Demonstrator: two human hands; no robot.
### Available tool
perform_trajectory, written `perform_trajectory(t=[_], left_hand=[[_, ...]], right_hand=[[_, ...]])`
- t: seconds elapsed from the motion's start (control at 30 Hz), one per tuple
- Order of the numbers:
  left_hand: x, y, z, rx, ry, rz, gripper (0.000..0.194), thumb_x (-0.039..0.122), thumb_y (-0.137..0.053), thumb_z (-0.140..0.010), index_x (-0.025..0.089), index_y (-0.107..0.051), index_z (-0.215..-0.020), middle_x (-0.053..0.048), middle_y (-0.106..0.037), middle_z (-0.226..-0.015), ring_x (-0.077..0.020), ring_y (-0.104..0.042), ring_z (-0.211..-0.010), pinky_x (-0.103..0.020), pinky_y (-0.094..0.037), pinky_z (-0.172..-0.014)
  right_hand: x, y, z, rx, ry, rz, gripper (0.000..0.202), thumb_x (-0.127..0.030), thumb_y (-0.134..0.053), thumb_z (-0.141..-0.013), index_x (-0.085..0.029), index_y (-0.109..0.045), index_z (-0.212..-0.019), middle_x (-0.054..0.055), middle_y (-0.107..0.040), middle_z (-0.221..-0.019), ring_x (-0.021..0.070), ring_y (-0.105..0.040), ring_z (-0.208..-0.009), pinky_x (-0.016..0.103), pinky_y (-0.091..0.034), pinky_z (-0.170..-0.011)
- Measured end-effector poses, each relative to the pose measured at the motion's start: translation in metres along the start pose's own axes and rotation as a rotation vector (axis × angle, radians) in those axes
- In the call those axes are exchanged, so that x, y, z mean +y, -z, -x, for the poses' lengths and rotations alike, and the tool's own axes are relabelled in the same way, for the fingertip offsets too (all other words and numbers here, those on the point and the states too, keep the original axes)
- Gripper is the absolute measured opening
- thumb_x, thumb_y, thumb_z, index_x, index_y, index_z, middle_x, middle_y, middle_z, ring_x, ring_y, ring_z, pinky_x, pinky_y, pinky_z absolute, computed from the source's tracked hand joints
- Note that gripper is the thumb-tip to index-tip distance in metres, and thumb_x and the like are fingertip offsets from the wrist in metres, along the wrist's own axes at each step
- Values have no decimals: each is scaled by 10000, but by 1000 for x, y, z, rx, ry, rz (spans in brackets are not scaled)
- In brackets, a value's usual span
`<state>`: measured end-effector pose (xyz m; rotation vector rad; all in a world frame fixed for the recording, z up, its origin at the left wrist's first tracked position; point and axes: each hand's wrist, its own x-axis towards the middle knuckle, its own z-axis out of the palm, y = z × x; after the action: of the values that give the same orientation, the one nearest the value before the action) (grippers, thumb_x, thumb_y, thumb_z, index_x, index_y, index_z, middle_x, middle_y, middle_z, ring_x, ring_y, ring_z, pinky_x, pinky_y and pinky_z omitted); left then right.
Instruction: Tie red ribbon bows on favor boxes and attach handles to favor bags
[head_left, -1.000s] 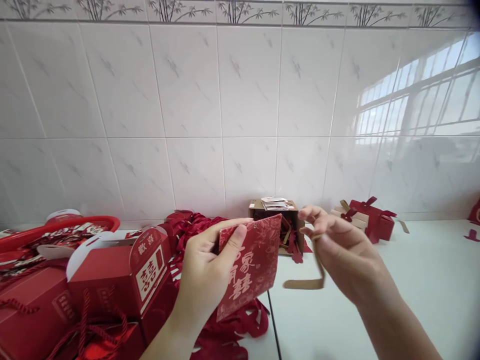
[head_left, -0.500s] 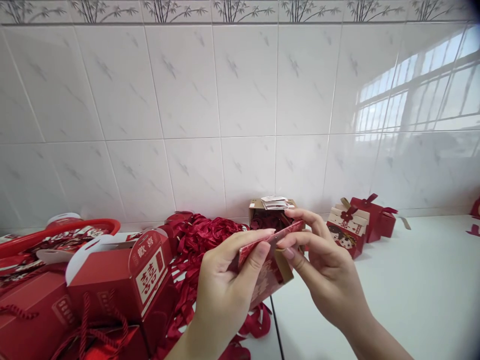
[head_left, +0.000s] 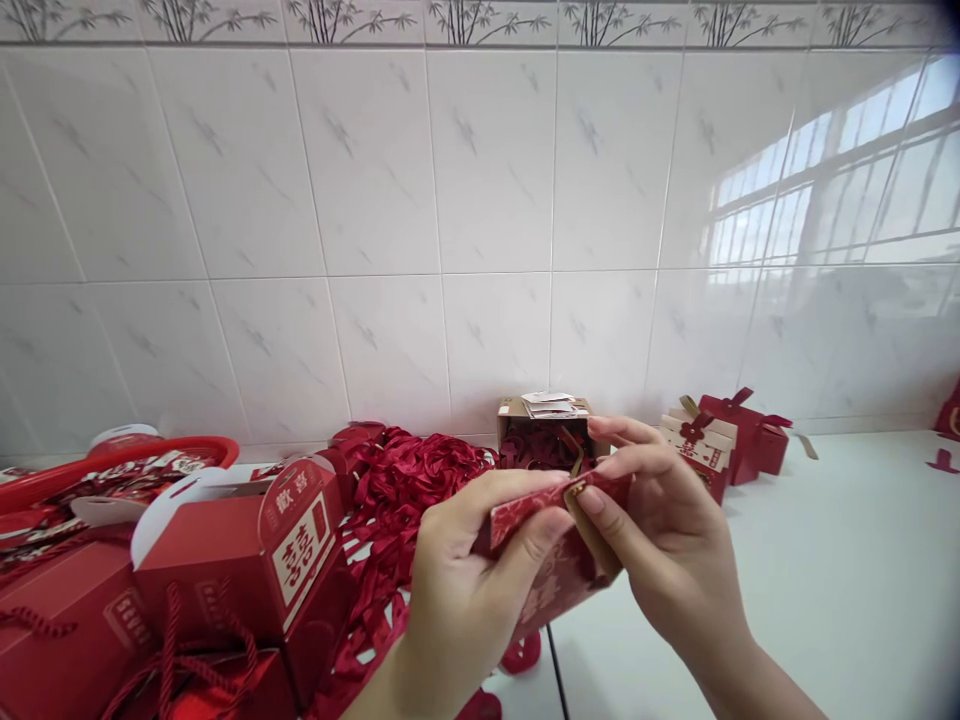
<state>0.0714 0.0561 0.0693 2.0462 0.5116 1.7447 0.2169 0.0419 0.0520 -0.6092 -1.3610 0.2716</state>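
Note:
A small red paper gift box (head_left: 559, 590) with pale print is held up over the table, tilted. My left hand (head_left: 480, 570) is closed on its folded top edge, thumb in front and fingers behind. My right hand (head_left: 660, 540) pinches a narrow gold ribbon (head_left: 577, 490) at that top edge, thumb and index finger together, the other fingers raised. Part of the ribbon stands up behind the edge. My fingers hide much of the box's top.
An open carton (head_left: 514, 408) of dark red pieces stands at the wall. Red ribbon (head_left: 427, 470) is heaped left of it. Larger red boxes (head_left: 225, 560) and a red basket (head_left: 217, 450) fill the left. Small gift boxes (head_left: 731, 430) stand at the right on the white table (head_left: 840, 570).
Both hands and the box have shifted slightly right and down. Gold ribbon now shows at the top edge under my right thumb and behind it.

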Motion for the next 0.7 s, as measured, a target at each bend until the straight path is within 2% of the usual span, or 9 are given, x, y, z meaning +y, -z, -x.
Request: perform_trajectory(t=[0.1, 0.2, 0.3, 0.37, 0.47, 0.5, 0.6, 0.7], left_hand=[[-3, 1, 1, 59, -45, 46, 201, 125, -793, -666, 224, -722, -826, 43, -739, -774, -88, -691, -702, -129, -558, -689], [-3, 4, 0, 69, -51, 13, 171, 108, -810, -635, 208, -728, -747, 23, -728, -695, -113, -672, -648, -183, -555, -624], [-1, 7, -4, 11, -67, -2, 148, 116, -818, -625, 202, -742, -718, 5, -741, -679, -124, -666, -612, -222, -549, -625], [-2, 8, -7, 36, -55, 0, 139, 116, -817, -624, 200, -746, -708, -4, -747, -682, -128, -671, -607, -231, -549, -631], [-7, 11, -11, 145, 13, -21, 103, 133, -801, -645, 189, -740, -706, -15, -745, -688, -135, -682, -625, -227, -554, -619], [-8, 12, -11, 181, 36, -34, 87, 140, -792, -656, 184, -735, -705, -16, -743, -689, -132, -683, -630, -219, -555, -619], [-9, 13, -12, 267, 78, -70, 73, 147, -777, -670, 181, -721, -702, -3, -737, -693, -108, -682, -641, -177, -553, -627], [-7, 11, -10, 305, 97, -89, 77, 148, -771, -672, 178, -708, -704, 9, -731, -686, -91, -677, -640, -145, -543, -617]], right_hand=[[-1, 0, 0, 18, -70, -107, 277, -192, -699, -791, -314, -548, -989, 26, -539, -1211, 206, -478, -1221, 349, -452, -959], [1, 5, -1, -67, -186, -157, 351, -235, -758, -741, -316, -552, -1012, 19, -557, -1203, 195, -501, -1192, 283, -500, -888], [8, 12, -4, -174, -349, -227, 343, -280, -768, -733, -320, -568, -1008, 14, -574, -1190, 182, -553, -1103, 241, -535, -775], [12, 16, -5, -167, -402, -232, 304, -317, -738, -761, -317, -571, -1016, 17, -589, -1139, 167, -592, -978, 228, -536, -689], [13, 20, -5, -30, -288, -71, 185, -353, -702, -786, -271, -589, -907, 13, -600, -935, 150, -581, -787, 228, -495, -601], [11, 20, -5, -29, -231, 28, 152, -359, -692, -792, -252, -596, -843, 12, -595, -856, 149, -568, -742, 233, -476, -585], [9, 15, -1, -178, -106, 335, 159, -380, -668, -808, -232, -631, -765, 4, -574, -688, 144, -529, -626, 252, -440, -552], [16, 4, 4, -323, -33, 502, 167, -396, -644, -819, -231, -667, -803, 2, -570, -659, 138, -511, -566, 254, -430, -503]])
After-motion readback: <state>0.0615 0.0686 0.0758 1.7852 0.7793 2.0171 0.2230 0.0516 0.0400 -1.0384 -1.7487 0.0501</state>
